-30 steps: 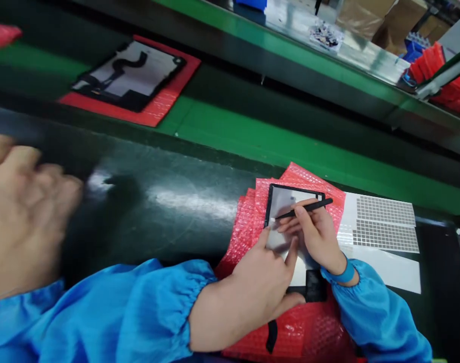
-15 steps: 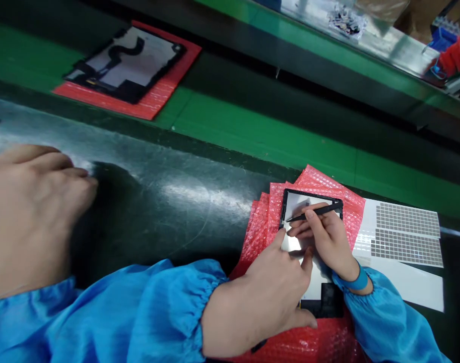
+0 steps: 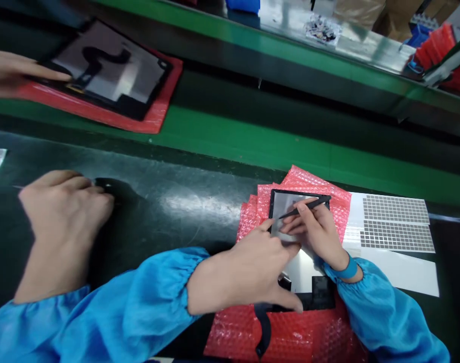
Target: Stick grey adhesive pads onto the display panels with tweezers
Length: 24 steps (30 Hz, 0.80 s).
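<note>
In the head view, my right hand (image 3: 322, 232) is closed around black tweezers (image 3: 307, 206), whose tip points down and left over a dark-framed screen panel (image 3: 303, 267). My left hand (image 3: 248, 269) lies across the panel's left side, fingers apart, with the index fingertip at the panel's upper left edge and the thumb spread over its lower part. A dark flex cable (image 3: 263, 330) hangs from the panel's lower left. Underneath are stacked red bubble-wrap sheets (image 3: 248, 219). Whether the tweezer tip touches the panel, I cannot tell.
Sticker sheets with small squares (image 3: 396, 209) lie right of the panel. A co-worker's fist (image 3: 69, 206) rests on the dark table at left. Another person's hand (image 3: 25, 73) touches a second panel (image 3: 112, 75) on red wrap, on the green strip. A shelf (image 3: 282, 38) runs behind.
Another person's hand has come in at upper left onto the second panel, which has tilted. My view has shifted slightly. My hands keep nearly the same pose, with the tweezers still held.
</note>
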### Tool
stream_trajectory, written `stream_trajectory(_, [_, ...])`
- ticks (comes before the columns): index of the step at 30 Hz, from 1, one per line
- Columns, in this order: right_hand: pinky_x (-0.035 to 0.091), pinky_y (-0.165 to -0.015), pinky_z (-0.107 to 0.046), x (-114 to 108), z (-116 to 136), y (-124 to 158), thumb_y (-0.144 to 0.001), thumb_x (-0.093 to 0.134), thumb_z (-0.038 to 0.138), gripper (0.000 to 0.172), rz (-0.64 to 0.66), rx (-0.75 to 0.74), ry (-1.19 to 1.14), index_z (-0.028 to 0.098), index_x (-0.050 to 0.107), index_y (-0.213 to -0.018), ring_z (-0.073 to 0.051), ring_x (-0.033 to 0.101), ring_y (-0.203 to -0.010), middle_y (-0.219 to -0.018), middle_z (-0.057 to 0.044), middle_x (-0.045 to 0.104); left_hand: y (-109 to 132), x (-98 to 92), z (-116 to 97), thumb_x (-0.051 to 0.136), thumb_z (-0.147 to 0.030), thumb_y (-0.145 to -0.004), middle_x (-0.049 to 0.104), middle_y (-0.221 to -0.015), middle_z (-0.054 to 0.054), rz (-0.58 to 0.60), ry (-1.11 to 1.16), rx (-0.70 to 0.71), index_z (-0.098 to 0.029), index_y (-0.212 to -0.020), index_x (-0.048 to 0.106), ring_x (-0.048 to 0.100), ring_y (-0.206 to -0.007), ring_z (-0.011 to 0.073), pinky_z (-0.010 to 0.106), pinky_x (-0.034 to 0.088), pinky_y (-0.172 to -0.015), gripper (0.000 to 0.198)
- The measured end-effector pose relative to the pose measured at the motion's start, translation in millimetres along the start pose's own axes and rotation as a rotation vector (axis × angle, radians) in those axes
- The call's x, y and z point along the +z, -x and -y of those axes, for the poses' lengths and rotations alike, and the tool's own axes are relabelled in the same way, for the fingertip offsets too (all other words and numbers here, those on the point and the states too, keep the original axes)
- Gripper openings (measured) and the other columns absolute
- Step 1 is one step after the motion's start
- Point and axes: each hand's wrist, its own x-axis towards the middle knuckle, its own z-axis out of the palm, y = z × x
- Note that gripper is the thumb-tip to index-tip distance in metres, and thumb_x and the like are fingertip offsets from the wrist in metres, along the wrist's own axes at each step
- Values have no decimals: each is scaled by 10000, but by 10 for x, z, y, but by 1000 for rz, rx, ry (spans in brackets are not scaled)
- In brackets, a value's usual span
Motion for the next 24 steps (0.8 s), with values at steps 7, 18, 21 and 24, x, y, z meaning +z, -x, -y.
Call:
stream_trajectory(7, [681, -576, -293, -660, 119, 411, -971, 733, 538, 344, -198, -139, -23, 221, 608, -1021, -213, 811, -620, -780, -44, 817, 139, -200, 313, 368, -564, -1060, 692, -723, 81, 56, -110, -704, -212, -907, 605, 700, -691, 295, 357, 372, -620, 451])
stream_trajectory(18, [661, -592, -301, -1523, -293, 602, -883, 783, 650, 496, -448, -178, -22, 206, 621, -1033, -217, 799, -620, -756, -48, 801, 69, 150, 219, 550, -526, -988, 598, -803, -34, -556, 710, -584, -261, -1053, 456, 596, -720, 167, 287, 465, -672, 288])
stream_trajectory(21, [639, -566, -302, -1569, -411, 552, -846, 787, 693, 547, -489, -196, -86, 212, 598, -1023, -222, 792, -607, -739, -40, 792, -53, 142, 165, 758, -500, -843, 681, -854, -19, -561, 880, -606, -271, -1275, 373, 659, -709, 181, 282, 504, -641, 622])
stream_trajectory(24, [636, -599, -313, -1548, -526, 520, -875, 752, 693, 534, -476, -219, -102, 215, 581, -1040, -217, 791, -622, -742, -32, 786, -253, -16, 177, 844, -471, -734, 694, -833, -14, -654, 893, -645, -266, -1345, 404, 663, -654, 180, 279, 521, -602, 780])
